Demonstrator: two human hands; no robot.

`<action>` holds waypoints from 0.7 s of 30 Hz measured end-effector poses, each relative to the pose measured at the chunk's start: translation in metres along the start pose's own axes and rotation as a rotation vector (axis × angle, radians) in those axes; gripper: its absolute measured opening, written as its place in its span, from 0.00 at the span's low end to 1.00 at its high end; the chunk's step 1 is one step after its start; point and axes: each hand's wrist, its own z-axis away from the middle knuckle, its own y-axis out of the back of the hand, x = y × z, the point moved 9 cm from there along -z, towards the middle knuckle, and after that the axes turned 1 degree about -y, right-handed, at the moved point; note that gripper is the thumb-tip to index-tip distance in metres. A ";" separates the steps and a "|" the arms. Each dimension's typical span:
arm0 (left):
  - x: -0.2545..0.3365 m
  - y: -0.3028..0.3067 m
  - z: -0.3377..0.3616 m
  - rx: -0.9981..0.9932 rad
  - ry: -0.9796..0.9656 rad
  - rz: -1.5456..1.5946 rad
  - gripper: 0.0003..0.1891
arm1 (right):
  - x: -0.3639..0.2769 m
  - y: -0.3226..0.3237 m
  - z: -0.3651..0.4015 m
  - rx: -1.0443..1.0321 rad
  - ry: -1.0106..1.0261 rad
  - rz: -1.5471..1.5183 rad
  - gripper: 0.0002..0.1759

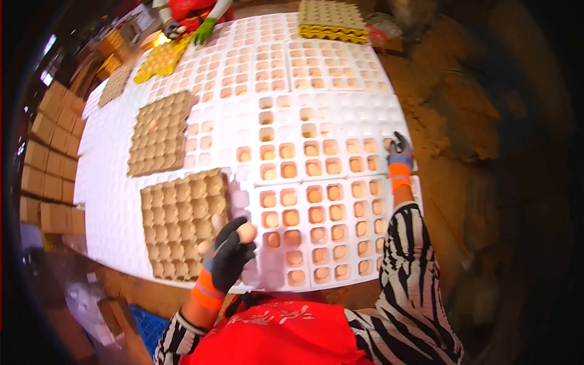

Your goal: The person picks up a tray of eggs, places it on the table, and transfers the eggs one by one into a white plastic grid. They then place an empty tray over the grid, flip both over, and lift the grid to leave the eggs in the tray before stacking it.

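Observation:
My left hand [231, 254], in a dark glove with an orange cuff, is closed around eggs, one of them a pale brown egg [246, 233] by the fingertips. It hovers over the right edge of a grey-brown cardboard egg tray [176, 222] with bare hollows. At the right side of the table, my right hand [398, 150] reaches to a cell of the white foam egg tray [359, 115]. Its gloved fingers close on an egg [387, 143] there, partly hidden by the hand. Rows of eggs [316, 214] sit in the foam cells between my hands.
Another cardboard tray [159, 134] lies farther back, with a yellow tray [161, 61] beyond it. Stacked trays [331, 18] stand at the far right corner. Across the table, a co-worker's green-gloved hand [204, 30] is over the foam. Cartons [52, 152] are piled at left.

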 end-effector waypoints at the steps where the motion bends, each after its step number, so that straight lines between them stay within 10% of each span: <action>1: 0.003 -0.012 -0.006 0.013 -0.024 -0.084 0.23 | -0.028 -0.002 0.009 -0.034 -0.010 0.000 0.19; 4: 0.014 -0.048 -0.030 -0.140 -0.311 -0.509 0.27 | -0.110 -0.025 0.072 -0.324 -0.135 -0.150 0.20; 5: -0.004 -0.052 -0.040 -0.098 -0.074 -0.059 0.30 | -0.132 -0.043 0.106 -0.486 -0.102 -0.358 0.20; 8: -0.013 -0.079 -0.055 -0.098 -0.068 -0.102 0.33 | -0.211 -0.063 0.212 -1.014 -0.198 -0.530 0.32; 10: -0.022 -0.091 -0.062 -0.159 -0.099 -0.124 0.35 | -0.238 -0.055 0.225 -0.720 0.390 -0.406 0.30; 13: -0.027 -0.095 -0.059 -0.134 -0.062 -0.123 0.34 | -0.158 -0.048 0.179 -0.620 -0.159 -0.579 0.24; 16: -0.012 -0.074 -0.046 -0.058 -0.128 -0.305 0.28 | -0.062 0.017 0.057 -0.131 0.049 -0.177 0.24; 17: -0.006 -0.062 -0.040 -0.040 -0.172 -0.333 0.27 | -0.031 0.031 0.035 -0.027 -0.281 -0.355 0.26; 18: 0.000 -0.050 -0.033 0.046 -0.189 -0.377 0.25 | -0.012 0.045 0.003 0.086 0.019 -0.299 0.27; 21: 0.042 -0.010 -0.001 0.249 -0.446 -0.545 0.24 | 0.047 0.039 -0.049 -0.063 -0.061 0.007 0.24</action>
